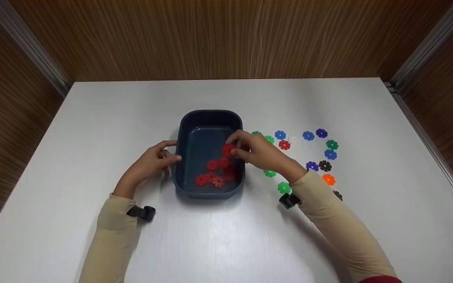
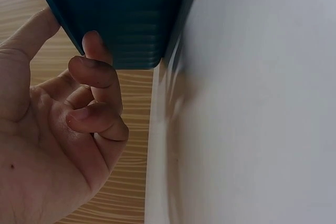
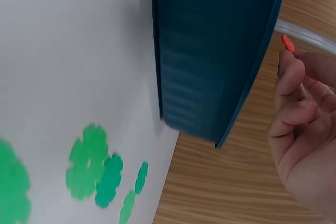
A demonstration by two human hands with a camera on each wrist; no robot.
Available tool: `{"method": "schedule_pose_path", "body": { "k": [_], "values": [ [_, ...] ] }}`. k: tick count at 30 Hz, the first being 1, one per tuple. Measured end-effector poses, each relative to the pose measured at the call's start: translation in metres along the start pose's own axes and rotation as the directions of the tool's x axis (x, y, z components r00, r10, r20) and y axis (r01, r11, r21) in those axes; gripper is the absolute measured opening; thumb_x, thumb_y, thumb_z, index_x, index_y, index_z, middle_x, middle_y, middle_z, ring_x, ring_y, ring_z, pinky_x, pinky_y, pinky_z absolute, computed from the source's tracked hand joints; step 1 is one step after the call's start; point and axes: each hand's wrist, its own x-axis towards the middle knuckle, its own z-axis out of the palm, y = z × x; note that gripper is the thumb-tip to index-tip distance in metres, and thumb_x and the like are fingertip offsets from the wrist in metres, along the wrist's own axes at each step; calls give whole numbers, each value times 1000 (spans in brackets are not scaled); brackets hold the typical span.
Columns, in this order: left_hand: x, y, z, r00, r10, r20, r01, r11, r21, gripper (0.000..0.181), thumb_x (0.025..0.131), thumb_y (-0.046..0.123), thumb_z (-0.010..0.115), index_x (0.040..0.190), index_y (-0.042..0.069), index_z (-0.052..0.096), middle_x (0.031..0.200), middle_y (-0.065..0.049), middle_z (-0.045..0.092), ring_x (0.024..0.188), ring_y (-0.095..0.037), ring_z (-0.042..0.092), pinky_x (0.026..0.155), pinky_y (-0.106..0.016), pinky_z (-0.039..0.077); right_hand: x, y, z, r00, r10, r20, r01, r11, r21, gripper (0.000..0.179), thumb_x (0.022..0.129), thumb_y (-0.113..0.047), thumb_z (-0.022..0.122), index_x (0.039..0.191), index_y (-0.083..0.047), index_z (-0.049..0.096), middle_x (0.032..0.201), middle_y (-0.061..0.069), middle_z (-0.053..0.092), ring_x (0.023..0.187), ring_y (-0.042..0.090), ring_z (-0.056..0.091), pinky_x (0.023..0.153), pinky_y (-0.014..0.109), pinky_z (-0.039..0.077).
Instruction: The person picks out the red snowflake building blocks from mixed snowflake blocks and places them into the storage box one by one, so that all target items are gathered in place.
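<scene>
A dark blue plastic tub (image 1: 209, 192) stands on the table with several red flower-shaped discs (image 1: 218, 181) lying in its near part. At its left side my left hand (image 1: 150, 163) holds the tub's edge, thumb at the rim and fingers against the outer wall. In the left wrist view the other fingers of that hand (image 2: 68, 114) are bent beside the tub wall (image 2: 126, 30). Over the tub's right rim, my right hand (image 1: 261, 151) pinches one red disc (image 1: 228, 150) between thumb and fingertips. The right wrist view shows this disc (image 3: 287, 43) edge-on, above the rim.
Right of the tub lie several loose flower-shaped discs: green (image 1: 284, 187), blue (image 1: 308, 135), purple (image 1: 312, 166), black (image 1: 325, 165), orange (image 1: 328, 179) and one red (image 1: 284, 145). The right forearm passes over part of this group. A wood-grain panel (image 1: 226, 39) stands behind the white table (image 1: 132, 102).
</scene>
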Motion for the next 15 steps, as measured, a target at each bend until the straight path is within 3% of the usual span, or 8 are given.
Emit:
{"method": "schedule_pose_path", "body": {
  "k": [8,15],
  "values": [
    [0,0,0,1000,-4,-4,4,1000,1,56,94,29,64,142,9,45,85,1,60,75,-16,55,68,-25,45,0,-6,12,998,13,65,-14,1000,12,21,96,-12,60,117,-9,59,82,7,60,68,15,51,62,25,45],
    [0,1,1,1000,-11,-3,11,1000,-5,57,94,28,64,143,9,44,86,1,60,74,-15,55,69,-27,46,-1,-7,19,996,-25,86,26,1000,-4,22,95,-11,61,116,-9,60,83,8,63,68,13,51,62,24,44]
  ]
}}
